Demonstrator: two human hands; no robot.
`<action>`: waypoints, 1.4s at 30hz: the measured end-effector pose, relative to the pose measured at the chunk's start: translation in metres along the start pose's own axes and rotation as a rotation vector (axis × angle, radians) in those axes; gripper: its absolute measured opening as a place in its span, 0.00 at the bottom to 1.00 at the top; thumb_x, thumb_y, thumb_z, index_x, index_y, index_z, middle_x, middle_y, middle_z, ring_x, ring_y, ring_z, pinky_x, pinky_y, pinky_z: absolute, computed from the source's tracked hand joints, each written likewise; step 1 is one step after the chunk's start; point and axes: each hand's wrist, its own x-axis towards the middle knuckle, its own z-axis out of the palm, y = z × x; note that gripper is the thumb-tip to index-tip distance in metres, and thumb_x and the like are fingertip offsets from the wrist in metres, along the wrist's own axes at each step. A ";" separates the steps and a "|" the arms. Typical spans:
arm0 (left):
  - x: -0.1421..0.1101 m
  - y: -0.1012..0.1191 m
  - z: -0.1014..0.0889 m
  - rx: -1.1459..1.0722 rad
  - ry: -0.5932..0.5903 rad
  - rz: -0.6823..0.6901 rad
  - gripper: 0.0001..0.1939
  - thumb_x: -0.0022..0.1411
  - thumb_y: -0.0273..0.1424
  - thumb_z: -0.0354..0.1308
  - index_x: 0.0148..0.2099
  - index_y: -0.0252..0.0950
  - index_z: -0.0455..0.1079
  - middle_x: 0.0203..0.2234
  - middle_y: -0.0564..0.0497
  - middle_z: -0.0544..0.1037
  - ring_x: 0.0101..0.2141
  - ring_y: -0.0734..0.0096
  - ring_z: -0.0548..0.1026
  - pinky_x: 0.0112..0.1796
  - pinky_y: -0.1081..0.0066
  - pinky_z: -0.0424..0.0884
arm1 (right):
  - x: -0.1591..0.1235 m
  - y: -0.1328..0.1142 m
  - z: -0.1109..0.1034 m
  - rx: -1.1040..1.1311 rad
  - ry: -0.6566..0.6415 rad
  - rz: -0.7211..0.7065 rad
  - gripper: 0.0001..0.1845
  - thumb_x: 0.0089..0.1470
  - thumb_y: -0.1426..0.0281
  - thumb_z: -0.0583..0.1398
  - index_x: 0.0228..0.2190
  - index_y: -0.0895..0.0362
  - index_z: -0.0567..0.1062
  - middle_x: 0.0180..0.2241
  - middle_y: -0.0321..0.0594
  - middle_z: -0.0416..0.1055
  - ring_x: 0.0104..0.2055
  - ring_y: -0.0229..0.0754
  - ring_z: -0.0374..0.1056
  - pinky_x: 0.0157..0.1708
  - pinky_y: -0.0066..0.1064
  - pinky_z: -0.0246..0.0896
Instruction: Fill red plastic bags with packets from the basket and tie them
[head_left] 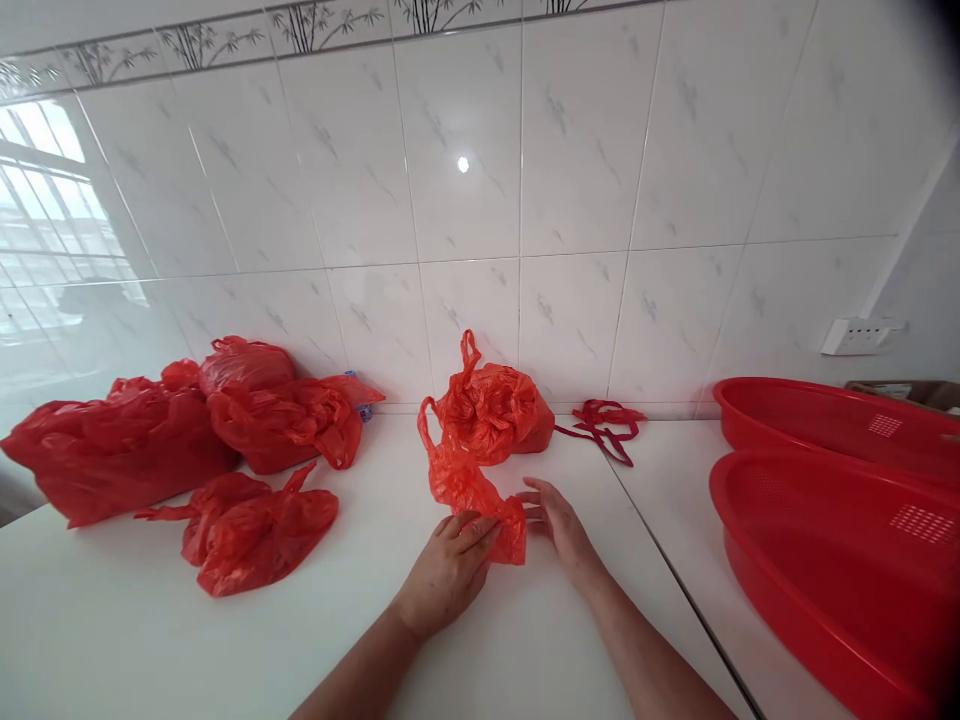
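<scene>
A crumpled red plastic bag (471, 484) lies on the white table in front of me, one handle loop pointing toward the wall. My left hand (451, 568) grips its near end, fingers bent over the thin plastic. On the bag's other side, my right hand (562, 528) has its fingers stretched out and apart; the tips are at the bag's right edge, and I cannot tell whether they touch it. Just behind is a full, knotted red bag (499, 405) against the wall, its contents hidden.
Several stuffed red bags (135, 440) crowd the left side, with a smaller tied bag (251, 530) nearer me. Dark red ribbon (611, 425) lies by the wall. Two large red plastic baskets (772, 525) occupy the right. A seam (675, 570) runs between the tabletops.
</scene>
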 end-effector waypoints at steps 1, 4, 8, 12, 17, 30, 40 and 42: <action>0.001 0.002 0.000 -0.007 -0.015 0.016 0.24 0.62 0.23 0.47 0.61 0.37 0.60 0.53 0.45 0.71 0.50 0.58 0.68 0.46 0.59 0.68 | -0.001 -0.002 0.001 0.121 -0.030 0.029 0.32 0.52 0.44 0.50 0.52 0.48 0.66 0.46 0.44 0.70 0.41 0.45 0.69 0.42 0.39 0.63; 0.006 0.006 0.001 -0.041 -0.035 0.039 0.23 0.62 0.22 0.46 0.58 0.38 0.63 0.52 0.46 0.71 0.49 0.60 0.68 0.44 0.60 0.69 | -0.005 -0.009 0.008 0.262 -0.182 0.050 0.36 0.48 0.46 0.57 0.56 0.46 0.60 0.49 0.44 0.68 0.45 0.45 0.68 0.45 0.40 0.62; 0.007 0.005 0.002 -0.130 -0.093 -0.007 0.18 0.63 0.23 0.46 0.50 0.41 0.69 0.45 0.49 0.76 0.47 0.62 0.70 0.46 0.60 0.67 | -0.009 -0.016 0.018 0.076 -0.252 0.025 0.22 0.41 0.59 0.67 0.39 0.56 0.75 0.34 0.39 0.73 0.36 0.41 0.67 0.41 0.35 0.61; 0.004 -0.004 0.002 -0.141 -0.067 -0.092 0.16 0.63 0.24 0.46 0.47 0.41 0.71 0.44 0.48 0.77 0.45 0.60 0.71 0.46 0.58 0.66 | -0.007 -0.018 0.014 0.135 -0.151 0.132 0.13 0.40 0.62 0.66 0.27 0.58 0.74 0.25 0.36 0.70 0.28 0.38 0.64 0.32 0.31 0.59; -0.002 -0.015 0.003 -0.187 0.027 -0.247 0.15 0.63 0.26 0.46 0.47 0.40 0.71 0.43 0.47 0.77 0.45 0.59 0.71 0.46 0.58 0.65 | -0.009 -0.023 0.005 0.306 -0.150 0.115 0.15 0.39 0.65 0.66 0.33 0.56 0.75 0.32 0.40 0.73 0.36 0.42 0.66 0.36 0.32 0.61; -0.002 -0.010 0.008 -0.915 0.182 -0.883 0.15 0.56 0.44 0.55 0.38 0.39 0.69 0.27 0.53 0.73 0.25 0.72 0.67 0.27 0.72 0.63 | -0.024 -0.051 0.033 -0.061 -0.231 0.186 0.08 0.42 0.64 0.60 0.20 0.55 0.69 0.19 0.36 0.63 0.22 0.38 0.59 0.24 0.32 0.57; 0.000 -0.012 0.004 -1.456 0.122 -0.987 0.19 0.52 0.44 0.61 0.39 0.35 0.69 0.22 0.54 0.71 0.19 0.78 0.66 0.21 0.77 0.57 | -0.028 -0.017 0.062 -0.092 -0.220 0.160 0.05 0.43 0.70 0.56 0.20 0.54 0.63 0.28 0.34 0.64 0.28 0.36 0.63 0.27 0.28 0.60; 0.001 -0.010 0.001 -1.514 0.121 -0.976 0.18 0.52 0.43 0.61 0.39 0.35 0.69 0.25 0.52 0.73 0.23 0.76 0.69 0.24 0.76 0.61 | -0.030 -0.016 0.063 -0.187 -0.201 0.128 0.03 0.45 0.68 0.56 0.23 0.54 0.65 0.29 0.35 0.66 0.30 0.38 0.64 0.29 0.29 0.61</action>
